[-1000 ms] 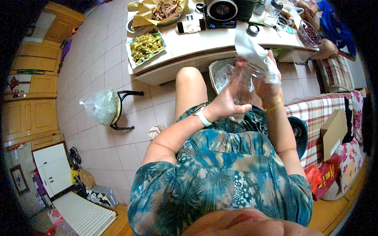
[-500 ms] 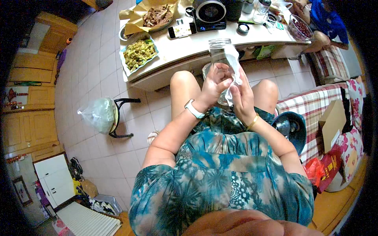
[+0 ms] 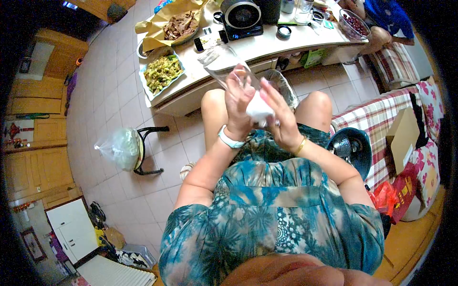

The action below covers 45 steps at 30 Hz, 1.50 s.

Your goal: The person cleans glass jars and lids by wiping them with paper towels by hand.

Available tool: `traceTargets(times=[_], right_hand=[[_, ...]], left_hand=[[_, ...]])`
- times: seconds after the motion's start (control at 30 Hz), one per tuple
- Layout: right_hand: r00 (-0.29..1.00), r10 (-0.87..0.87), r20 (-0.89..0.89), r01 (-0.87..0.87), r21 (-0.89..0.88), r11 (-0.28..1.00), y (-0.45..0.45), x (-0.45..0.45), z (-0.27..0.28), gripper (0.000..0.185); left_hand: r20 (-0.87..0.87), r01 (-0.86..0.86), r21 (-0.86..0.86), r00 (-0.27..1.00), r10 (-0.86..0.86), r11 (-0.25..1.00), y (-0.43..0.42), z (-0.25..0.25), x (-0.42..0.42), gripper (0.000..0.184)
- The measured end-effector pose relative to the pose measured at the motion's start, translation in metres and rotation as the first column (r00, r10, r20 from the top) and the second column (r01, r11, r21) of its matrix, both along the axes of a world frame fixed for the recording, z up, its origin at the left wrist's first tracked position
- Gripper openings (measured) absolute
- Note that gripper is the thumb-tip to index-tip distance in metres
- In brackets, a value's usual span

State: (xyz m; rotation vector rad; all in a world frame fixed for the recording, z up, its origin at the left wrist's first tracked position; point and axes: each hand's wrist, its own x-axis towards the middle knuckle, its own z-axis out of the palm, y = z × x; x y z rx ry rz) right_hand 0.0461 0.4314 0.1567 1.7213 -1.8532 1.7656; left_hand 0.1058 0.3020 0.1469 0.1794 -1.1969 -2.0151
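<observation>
A clear glass jar point(image 3: 223, 62) is tilted over my lap, its mouth to the upper left, partly blurred. My left hand point(image 3: 239, 97), with a white watch at the wrist, is closed around the jar's lower part. A crumpled white tissue point(image 3: 259, 107) is bunched against the jar's bottom end. My right hand point(image 3: 282, 117), wearing a gold bracelet, presses this tissue with fingers stretched along it; motion smears the fingertips.
Ahead stands a table with a dish of green vegetables point(image 3: 163, 72), meat on brown paper point(image 3: 180, 26), a phone point(image 3: 210, 41), a black appliance point(image 3: 242, 19) and a bowl of red fruit point(image 3: 354, 25). A lined bin point(image 3: 285, 88) is beyond my hands. Another person point(image 3: 389, 21) sits upper right.
The jar has gone from nearly upright to tilted, its mouth moving left. Both hands have shifted slightly left, and the tissue has moved from the jar's side to its bottom end.
</observation>
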Motion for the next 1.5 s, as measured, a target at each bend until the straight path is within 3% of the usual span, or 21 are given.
traceTargets(times=[0.13,0.2,0.27,0.33,0.4,0.53,0.57,0.6,0.7,0.73,0.8,0.87,0.93,1.0,1.07,1.13,1.23,1.27,1.37,1.47,1.5], right_hand=[[1.0,-0.007,-0.006,0.007,-0.001,1.0,-0.01,-0.023,0.004,0.043],[0.936,0.031,0.35,-0.029,-0.012,1.0,-0.021,-0.033,0.014,0.042],[0.282,0.213,0.935,-0.22,-0.153,0.963,-0.024,-0.046,0.006,0.04],[0.27,0.342,0.9,-0.28,-0.267,0.922,-0.026,-0.054,-0.032,0.038],[0.194,0.169,0.966,-0.173,-0.136,0.975,-0.026,-0.044,-0.037,0.036],[-0.152,0.3,0.942,-0.11,-0.318,0.942,-0.038,-0.047,-0.051,0.035],[-0.266,0.315,0.911,-0.128,-0.357,0.925,-0.026,-0.044,-0.059,0.038],[-0.225,0.188,0.956,-0.141,-0.223,0.965,-0.026,-0.033,-0.046,0.041],[-0.502,0.449,0.739,-0.128,-0.577,0.806,-0.021,-0.019,-0.049,0.043],[-0.503,0.448,0.739,-0.128,-0.577,0.806,-0.02,-0.014,-0.046,0.043],[-0.391,0.223,0.893,0.0,-0.242,0.97,-0.015,-0.001,-0.037,0.04],[0.003,0.164,0.986,-0.267,-0.157,0.951,-0.005,-0.004,-0.058,0.031],[0.344,0.048,0.938,-0.206,0.025,0.978,0.0,-0.01,-0.057,0.029],[0.424,0.079,0.902,-0.209,0.013,0.978,0.012,-0.03,-0.04,0.03],[0.389,-0.073,0.918,-0.106,0.123,0.987,0.022,-0.041,-0.018,0.03],[0.444,-0.041,0.895,-0.048,0.07,0.996,0.031,-0.059,-0.039,0.031],[0.468,-0.123,0.875,-0.027,0.153,0.988,0.048,-0.064,-0.056,0.032],[0.464,-0.125,0.877,-0.024,0.153,0.988,0.052,-0.065,-0.06,0.032],[0.455,-0.074,0.887,-0.09,0.128,0.988,0.071,-0.068,-0.076,0.032],[0.461,-0.181,0.869,-0.028,0.218,0.975,0.08,-0.071,-0.081,0.032],[0.399,-0.206,0.894,-0.015,0.231,0.973,0.081,-0.071,-0.084,0.032]], left_hand=[[-0.053,0.121,0.021,0.991,-0.119,0.992,0.006,-0.017,-0.008,0.076],[0.087,0.072,-0.125,0.994,-0.061,0.99,0.016,-0.001,-0.006,0.079],[0.113,0.067,-0.286,0.993,-0.036,0.956,0.017,0.01,-0.006,0.085],[0.11,0.014,-0.439,0.993,0.038,0.899,0.015,0.012,-0.008,0.09],[-0.004,-0.112,-0.7,0.988,0.153,0.705,0.006,0.019,-0.008,0.095],[-0.076,-0.001,-0.318,0.997,-0.025,0.948,0.024,0.017,-0.016,0.08],[-0.091,-0.013,-0.329,0.996,-0.018,0.944,0.022,0.008,-0.02,0.076],[-0.09,-0.01,-0.329,0.996,-0.021,0.944,0.02,0.005,-0.022,0.076],[0.024,-0.033,-0.472,0.998,0.051,0.881,0.007,-0.006,-0.019,0.073],[0.133,-0.016,-0.571,0.985,0.112,0.821,-0.005,-0.012,-0.019,0.076],[0.035,-0.128,-0.55,0.984,0.176,0.825,-0.009,-0.019,-0.027,0.082],[0.142,-0.101,-0.683,0.953,0.267,0.724,-0.024,-0.025,-0.022,0.087],[0.125,-0.187,-0.672,0.925,0.358,0.716,-0.029,-0.024,-0.021,0.084],[0.116,-0.238,-0.738,0.876,0.467,0.631,-0.038,-0.03,-0.022,0.082],[0.167,-0.123,-0.626,0.943,0.287,0.77,-0.036,-0.028,-0.013,0.085],[0.201,-0.085,-0.634,0.942,0.27,0.768,-0.032,-0.025,-0.002,0.086],[-0.054,-0.231,-0.862,0.927,0.372,0.451,-0.034,-0.021,0.001,0.079],[-0.049,-0.225,-0.863,0.928,0.369,0.453,-0.041,-0.018,0.001,0.079],[0.026,0.084,-0.989,0.906,0.423,-0.119,-0.078,0.003,-0.007,0.077],[0.14,0.428,-0.756,0.845,0.516,-0.495,-0.104,0.017,-0.03,0.035],[0.142,0.433,-0.753,0.843,0.519,-0.496,-0.108,0.014,-0.037,0.035]])
